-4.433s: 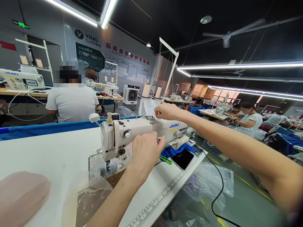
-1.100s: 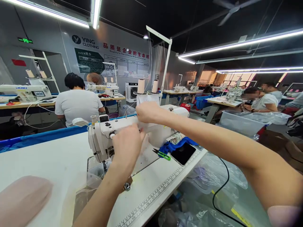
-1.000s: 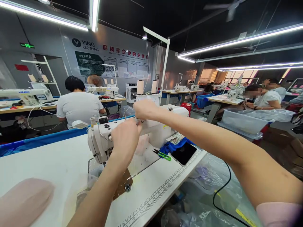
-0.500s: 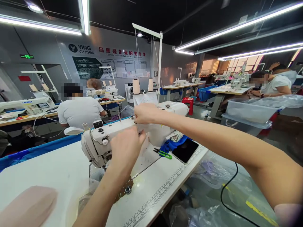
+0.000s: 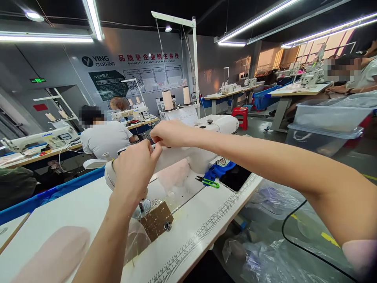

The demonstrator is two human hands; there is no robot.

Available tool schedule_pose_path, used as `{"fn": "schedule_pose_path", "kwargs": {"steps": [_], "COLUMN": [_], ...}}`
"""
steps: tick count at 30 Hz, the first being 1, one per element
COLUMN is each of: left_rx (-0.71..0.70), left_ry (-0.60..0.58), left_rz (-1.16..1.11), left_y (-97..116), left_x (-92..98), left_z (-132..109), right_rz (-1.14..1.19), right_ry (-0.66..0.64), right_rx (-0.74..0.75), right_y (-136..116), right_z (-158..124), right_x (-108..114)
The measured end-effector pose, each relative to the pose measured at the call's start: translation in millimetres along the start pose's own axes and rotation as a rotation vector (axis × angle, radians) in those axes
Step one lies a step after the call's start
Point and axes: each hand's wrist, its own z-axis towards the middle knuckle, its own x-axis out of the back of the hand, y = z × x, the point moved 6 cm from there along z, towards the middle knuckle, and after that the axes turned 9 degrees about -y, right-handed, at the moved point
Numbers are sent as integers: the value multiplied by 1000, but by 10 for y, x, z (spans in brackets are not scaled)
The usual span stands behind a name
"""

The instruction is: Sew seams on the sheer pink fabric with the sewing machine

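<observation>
Head cam: L hand (image 5: 132,167) and R hand (image 5: 173,133) pinched, fingertips nearly meeting, can't tell on what, above the indust. sewing machine (image 5: 222,124) on the table (image 5: 59,210). They've shifted twd its needle end (image 5: 109,175), so work's prob. centred there now.

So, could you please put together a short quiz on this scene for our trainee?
1. True or false: the left hand and right hand are close together at the sewing machine.
2. Which lies right beside the phone: A) red stool, B) blue cloth, C) thread cone?
3. What colour is the handle of the snips?

Key: 1. True. 2. B. 3. Green.
</observation>
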Motion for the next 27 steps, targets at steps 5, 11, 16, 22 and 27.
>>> {"fn": "schedule_pose_path", "kwargs": {"steps": [5, 11, 16, 22, 27], "left_rx": [-10, -50, -107, -121, -70], "left_ry": [46, 90, 40, -45, -63], "left_rz": [69, 102, 90, 138, 221], "left_y": [48, 278, 425, 317, 172], "left_x": [26, -35, -141, -180, -136], "left_z": [165, 443, 348, 51, 14], "right_rz": [29, 61, 86, 83, 68], "right_ry": [13, 62, 103, 130, 71], "right_rx": [1, -161, -224, -147, -231], "right_y": [162, 548, 668, 453, 558], "right_z": [231, 237, -92, -282, -139], "right_x": [-3, -6, -98, -56, -28]}}
